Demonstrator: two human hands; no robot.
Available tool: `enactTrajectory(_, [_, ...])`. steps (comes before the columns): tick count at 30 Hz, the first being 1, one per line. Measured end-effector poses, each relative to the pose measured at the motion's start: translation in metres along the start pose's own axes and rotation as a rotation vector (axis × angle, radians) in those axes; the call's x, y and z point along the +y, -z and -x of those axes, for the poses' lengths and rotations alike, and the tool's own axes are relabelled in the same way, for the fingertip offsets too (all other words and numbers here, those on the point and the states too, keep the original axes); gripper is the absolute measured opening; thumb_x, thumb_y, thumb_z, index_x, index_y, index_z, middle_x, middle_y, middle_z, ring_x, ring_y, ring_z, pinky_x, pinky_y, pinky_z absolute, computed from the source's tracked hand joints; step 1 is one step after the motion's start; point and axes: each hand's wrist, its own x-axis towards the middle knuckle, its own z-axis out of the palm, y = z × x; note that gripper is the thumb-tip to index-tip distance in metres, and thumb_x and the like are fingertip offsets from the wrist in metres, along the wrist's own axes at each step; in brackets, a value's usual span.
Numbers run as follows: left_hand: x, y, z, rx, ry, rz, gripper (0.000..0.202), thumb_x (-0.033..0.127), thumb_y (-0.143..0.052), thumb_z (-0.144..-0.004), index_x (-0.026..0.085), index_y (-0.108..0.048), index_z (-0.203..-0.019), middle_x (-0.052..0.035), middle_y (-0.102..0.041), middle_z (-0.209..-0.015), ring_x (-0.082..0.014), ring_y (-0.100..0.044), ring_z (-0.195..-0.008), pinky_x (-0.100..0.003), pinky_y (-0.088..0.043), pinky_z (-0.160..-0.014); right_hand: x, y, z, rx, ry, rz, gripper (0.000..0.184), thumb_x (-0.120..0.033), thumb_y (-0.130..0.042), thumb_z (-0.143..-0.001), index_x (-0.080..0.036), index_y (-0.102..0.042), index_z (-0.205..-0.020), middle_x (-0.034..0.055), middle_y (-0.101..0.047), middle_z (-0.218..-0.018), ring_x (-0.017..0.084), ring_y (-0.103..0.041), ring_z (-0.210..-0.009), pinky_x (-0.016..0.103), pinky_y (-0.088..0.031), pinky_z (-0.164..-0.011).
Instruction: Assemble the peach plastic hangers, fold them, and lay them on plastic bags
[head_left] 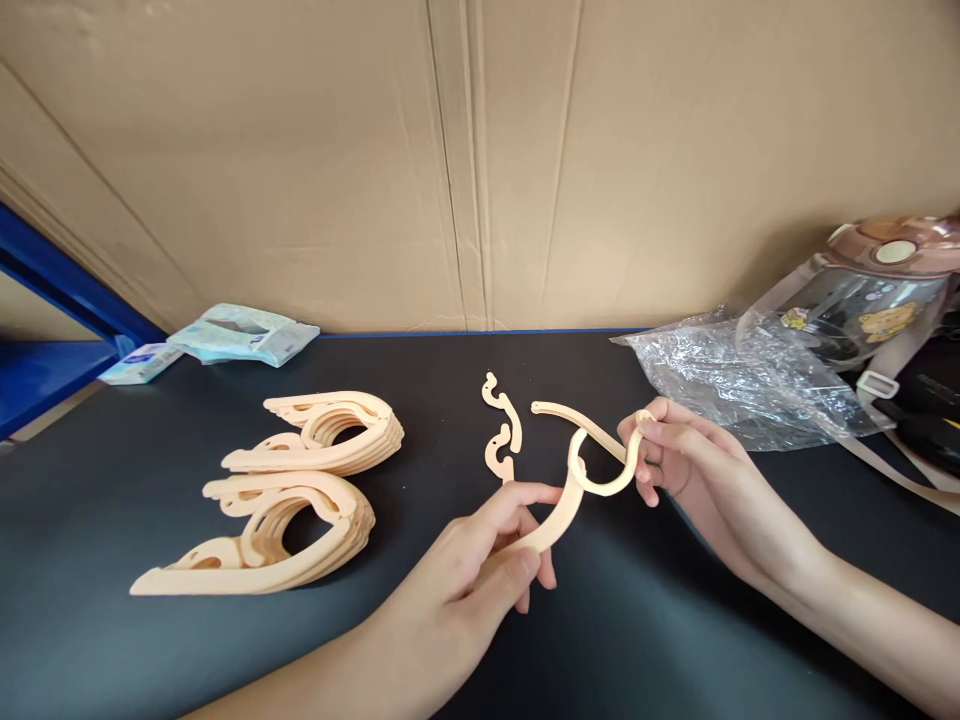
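Observation:
My left hand (491, 565) is closed around the arm of a cream-coloured plastic piece that looks like part of a folding clothes hanger (562, 515). The curved hook (609, 490) at its far end is pinched at the tip by my right hand (686, 450). Just behind the hook, a long slightly bent hanger arm (574, 415) reaches toward my right fingers; whether they touch it is unclear. Beyond my left hand, two small hooked hanger pieces (512, 415) lie on the black table, the nearer one partly covered by my fingers.
Two stacks of folded cream hangers (352, 440) stand on the left. Tissue packs (251, 335) lie at the back left. A crumpled clear plastic bag (697, 370) and a strapped drink bottle (862, 300) occupy the right. A cardboard wall (337, 170) closes off the black tabletop's back.

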Motion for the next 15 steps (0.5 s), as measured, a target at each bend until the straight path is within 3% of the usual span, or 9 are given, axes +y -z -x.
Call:
enactTrajectory(4, [0.0010,0.0013,0.0000,0.066,0.017,-0.044,0.021,0.038,-0.035,-0.102,0.025,-0.050,-0.107,0.0037,-0.042,-0.078,-0.0139,-0.038,-0.070,-0.027,-0.031,-0.062,-0.0007,-0.0009,-0.0005,-0.031,-0.027,0.009,0.018,-0.034,-0.069,-0.086,-0.026,-0.060,-0.099,-0.0039,-0.056,-0.074,0.009,-0.051,-0.063,0.020,-0.047,-0.056])
enactTrajectory(9, [0.0028,0.0028,-0.0019,0.147,0.025,-0.053,0.034,0.055,-0.035,-0.100,0.024,-0.049,-0.102,0.0055,-0.031,-0.071,-0.0138,-0.028,-0.065,-0.028,-0.023,-0.058,-0.0032,-0.0047,0.0029,-0.097,-0.046,0.101,0.017,-0.041,-0.069,-0.086,-0.025,-0.065,-0.091,-0.0040,-0.051,-0.072,0.009,-0.046,-0.062,0.021,-0.045,-0.060])
enactTrajectory(12, [0.0025,0.0035,-0.0027,0.160,0.016,-0.071,0.034,0.055,-0.035,-0.100,0.025,-0.049,-0.106,0.0062,-0.030,-0.067,-0.0137,-0.028,-0.062,-0.028,-0.023,-0.056,-0.0030,-0.0043,0.0038,-0.112,-0.069,0.100,0.019,-0.042,-0.066,-0.088,-0.024,-0.070,-0.092,-0.0025,-0.051,-0.074,0.009,-0.046,-0.063,0.023,-0.045,-0.061])
enactTrajectory(15, [0.0018,0.0039,-0.0016,0.171,-0.021,-0.139,0.028,0.049,-0.034,-0.102,0.024,-0.047,-0.101,0.0055,-0.040,-0.069,-0.0134,-0.036,-0.062,-0.026,-0.028,-0.057,-0.0021,-0.0030,0.0033,-0.153,-0.079,0.071,0.022,-0.035,-0.066,-0.086,-0.026,-0.071,-0.106,-0.0007,-0.054,-0.079,0.012,-0.051,-0.071,0.028,-0.049,-0.071])
